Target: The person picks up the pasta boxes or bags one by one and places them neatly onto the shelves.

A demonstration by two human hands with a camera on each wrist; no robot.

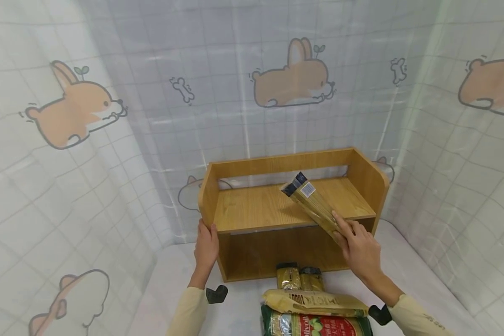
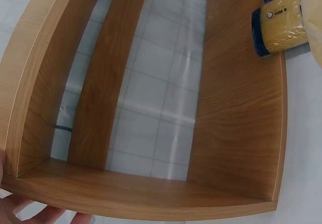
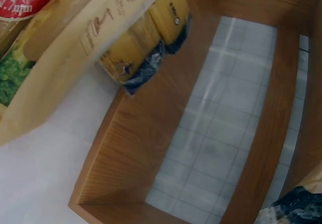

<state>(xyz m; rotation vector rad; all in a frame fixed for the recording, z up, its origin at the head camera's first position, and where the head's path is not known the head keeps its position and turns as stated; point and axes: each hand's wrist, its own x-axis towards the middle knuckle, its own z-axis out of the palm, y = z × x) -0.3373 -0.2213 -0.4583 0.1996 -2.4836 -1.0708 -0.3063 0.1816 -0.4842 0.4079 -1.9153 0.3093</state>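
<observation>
My left hand (image 1: 206, 245) grips the left side panel of a two-level wooden shelf (image 1: 256, 205). In the left wrist view its fingers (image 2: 48, 216) show at the panel's edge. A long clear pack of spaghetti (image 1: 315, 207) with a dark blue end and a barcode label is held in my right hand (image 1: 361, 249), near its lower end. The pack tilts up to the left, overlapping the upper board in the head view. At the right wrist view's lower corner, a dark blue and clear wrapper end (image 3: 297, 206) shows.
Two yellow packs with dark ends (image 1: 288, 277) lie at the lower compartment's front. Nearer me, a long cream-yellow bag (image 1: 315, 302) lies across a green and red bag (image 1: 319, 325). A white surface (image 1: 164, 280) carries everything. Tile-patterned sheets with cartoon dogs (image 1: 294, 79) hang around it.
</observation>
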